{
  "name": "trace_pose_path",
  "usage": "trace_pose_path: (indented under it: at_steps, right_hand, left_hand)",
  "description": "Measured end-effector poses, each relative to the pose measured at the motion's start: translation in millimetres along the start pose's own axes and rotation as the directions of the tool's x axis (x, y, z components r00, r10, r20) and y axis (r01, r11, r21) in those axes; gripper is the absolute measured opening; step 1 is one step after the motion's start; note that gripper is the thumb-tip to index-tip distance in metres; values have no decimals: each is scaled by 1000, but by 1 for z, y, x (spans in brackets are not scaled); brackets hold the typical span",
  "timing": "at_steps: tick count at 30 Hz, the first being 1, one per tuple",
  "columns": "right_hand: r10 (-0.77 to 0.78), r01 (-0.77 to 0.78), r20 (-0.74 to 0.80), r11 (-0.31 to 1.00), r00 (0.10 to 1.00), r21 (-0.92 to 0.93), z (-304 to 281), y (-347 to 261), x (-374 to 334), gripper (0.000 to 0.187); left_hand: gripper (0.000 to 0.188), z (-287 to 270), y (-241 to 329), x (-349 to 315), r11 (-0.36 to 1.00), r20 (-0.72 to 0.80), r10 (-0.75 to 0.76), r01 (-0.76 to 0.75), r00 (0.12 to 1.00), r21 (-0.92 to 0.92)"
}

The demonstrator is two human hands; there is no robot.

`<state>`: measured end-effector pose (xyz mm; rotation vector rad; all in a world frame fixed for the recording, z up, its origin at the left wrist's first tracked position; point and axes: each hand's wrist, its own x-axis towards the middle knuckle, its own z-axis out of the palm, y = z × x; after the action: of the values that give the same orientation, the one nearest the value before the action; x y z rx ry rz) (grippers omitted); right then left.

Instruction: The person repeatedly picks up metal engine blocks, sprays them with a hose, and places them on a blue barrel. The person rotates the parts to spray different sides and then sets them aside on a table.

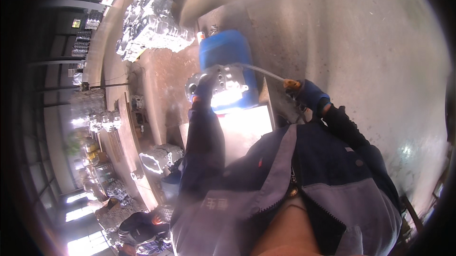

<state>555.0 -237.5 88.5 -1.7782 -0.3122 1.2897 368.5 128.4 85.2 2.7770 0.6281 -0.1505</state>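
Note:
A silvery cast-metal housing [229, 79] with round holes lies on a blue plastic drum [225, 47]. My left hand [204, 88] grips the housing at its left side; glare and blur obscure its fingertips. Off to the right, my right hand [312, 95], in a blue glove, is closed round the orange handle of a tool [293, 84]. From that handle a long, thin, pale rod [263, 69] bends leftward to the housing's upper right edge. Whether the rod's tip touches the metal I cannot tell.
A big stack of metal castings [154, 23] stands at the far left. Below the drum is a brightly lit white surface [247, 127]. Another casting [161, 157] sits left of my left arm. A person [142, 230] is at the lower left. Concrete floor [370, 56] stretches to the right.

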Motion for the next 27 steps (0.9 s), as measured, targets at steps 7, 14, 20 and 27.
trace_pose_path:
  at_steps: [7,14,20,27]
  right_hand:
    - [-142,143,33,907,989,-396,-28,38,-28,34]
    - [-95,70,-69,951,993,-300,-16,58,-7,27]
    - [20,-30,119,996,993,85,-20,48,-1,23]
    - [-162,202,171,948,972,-246,-2,50,34,35]
  left_hand:
    - [38,-3,29,32,906,228,-386,320,894,276]
    - [33,27,19,21,500,134,-370,319,919,-805]
    - [39,11,31,5,628,243,-325,401,914,-667]
    - [50,52,22,18,462,252,-579,567,775,-682]
